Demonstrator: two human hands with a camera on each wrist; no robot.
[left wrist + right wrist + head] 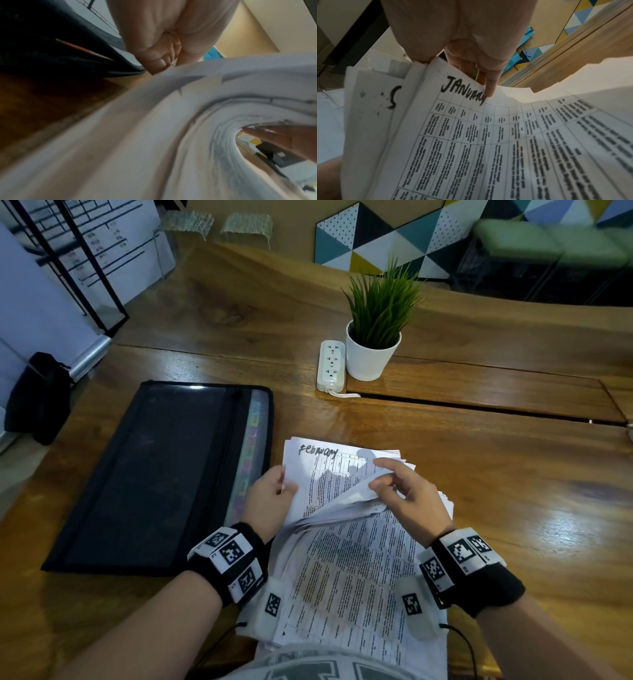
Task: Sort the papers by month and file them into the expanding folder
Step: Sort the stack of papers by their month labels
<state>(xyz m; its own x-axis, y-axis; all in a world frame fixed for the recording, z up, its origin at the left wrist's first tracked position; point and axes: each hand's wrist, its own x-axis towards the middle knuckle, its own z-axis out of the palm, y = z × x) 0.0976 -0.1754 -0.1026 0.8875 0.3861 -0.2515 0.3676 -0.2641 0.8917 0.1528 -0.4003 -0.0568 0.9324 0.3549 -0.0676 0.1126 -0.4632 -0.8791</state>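
Head view: the paper stack (pixel 346 559) lies on the wooden table (pixel 479 474), just right of the closed black expanding folder (pixel 154 474). The left hand (pixel 270 494) pinches the "February" sheet (pixel 318 470); the right hand (pixel 407 494) holds lifted sheets.

Left wrist view: blurred; the fingers (pixel 159 59) curl on the paper edge.

Right wrist view: the fingers (pixel 489 81) grip a "January" sheet (pixel 462 135).
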